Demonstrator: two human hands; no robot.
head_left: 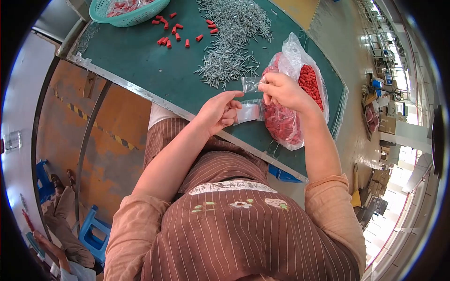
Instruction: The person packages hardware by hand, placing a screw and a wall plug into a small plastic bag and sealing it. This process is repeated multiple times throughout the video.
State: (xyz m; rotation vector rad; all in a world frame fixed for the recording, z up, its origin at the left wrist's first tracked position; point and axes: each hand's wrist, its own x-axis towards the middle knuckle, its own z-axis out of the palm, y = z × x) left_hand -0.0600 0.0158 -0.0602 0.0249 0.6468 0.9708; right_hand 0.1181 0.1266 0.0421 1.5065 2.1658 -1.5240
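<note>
1. The room (341,33) is stretching way back past the work area, and a blue stool (86,234) is standing on the left.
2. The green surface (126,51) is carrying everything. A knocked edge could be sending parts floorward.
3. The big bag (283,122) is gaping near the right forearm. One elbow bump could be spilling its red caps (309,84).
4. The screw-like metal pieces (225,63) are spreading loose beyond the hands; a careless sleeve could be mixing them with the stray caps (187,43).
5. The left hand (218,111) is half curling by a whitish packet (248,113); the right hand (283,92) is bunching its fingers. Can't tell if either's gripping.
6. The small clear bag (251,84) is lying between them, and slick plastic could be slipping.
</note>
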